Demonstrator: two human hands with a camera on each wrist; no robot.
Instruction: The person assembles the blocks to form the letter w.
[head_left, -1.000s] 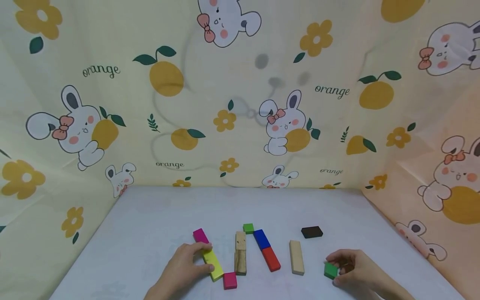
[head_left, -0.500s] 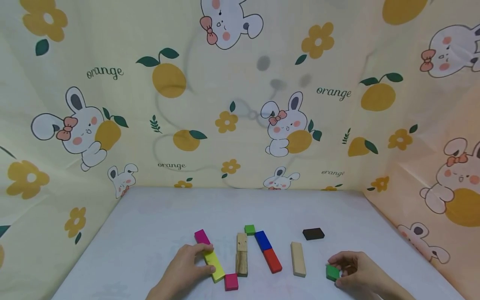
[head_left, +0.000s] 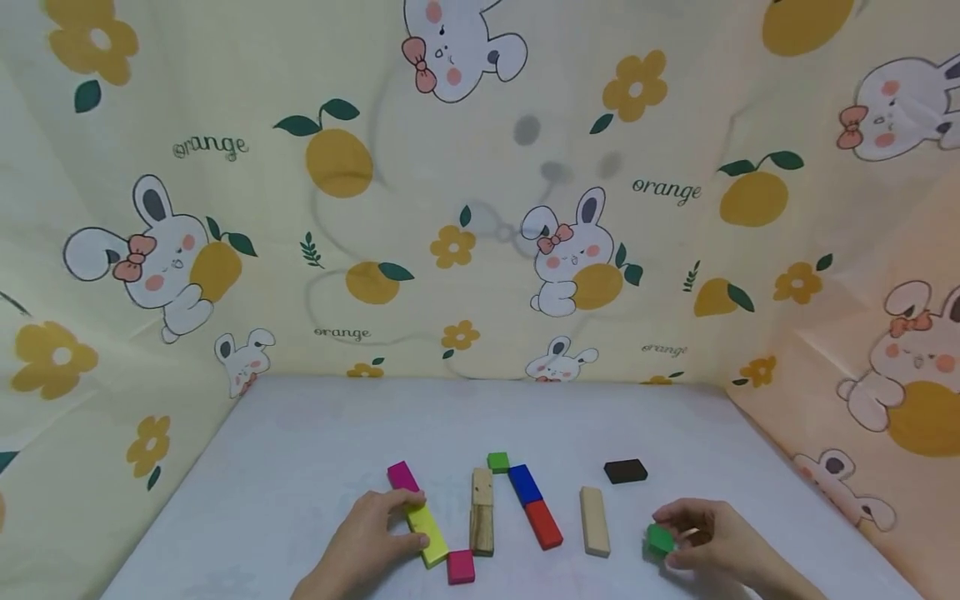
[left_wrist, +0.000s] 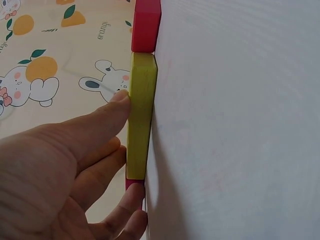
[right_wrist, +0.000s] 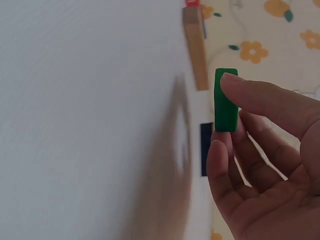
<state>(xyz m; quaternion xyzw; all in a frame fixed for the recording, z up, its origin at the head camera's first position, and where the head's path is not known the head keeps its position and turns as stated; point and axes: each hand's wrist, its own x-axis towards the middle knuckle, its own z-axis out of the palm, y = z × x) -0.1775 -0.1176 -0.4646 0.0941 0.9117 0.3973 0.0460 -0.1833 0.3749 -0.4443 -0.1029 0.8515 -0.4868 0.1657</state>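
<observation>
My left hand (head_left: pixel 367 537) holds the yellow block (head_left: pixel 426 533), thumb near its close end and index finger at its far end. The magenta block (head_left: pixel 403 477) continues the line beyond it; a pink-red block (head_left: pixel 461 567) sits at its near corner. In the left wrist view, the thumb tip touches the side of the yellow block (left_wrist: pixel 141 115). On the right, my right hand (head_left: pixel 712 537) pinches a small green block (head_left: pixel 660 539) between thumb and fingers. The right wrist view shows this green block (right_wrist: pixel 226 100) raised over the white table.
Two end-to-end wooden blocks (head_left: pixel 482 510), a light green block (head_left: pixel 498 462), and a blue block (head_left: pixel 524 483) joined to a red block (head_left: pixel 543 523) stand mid-table. A pale wooden block (head_left: pixel 595 521) and a dark block (head_left: pixel 626 471) lie right. Printed cloth (head_left: pixel 450 283) walls the table.
The green block in my right hand has risen slightly and tilted, with shadow now showing below it. My left hand stays at the yellow block. The head view has shifted slightly.
</observation>
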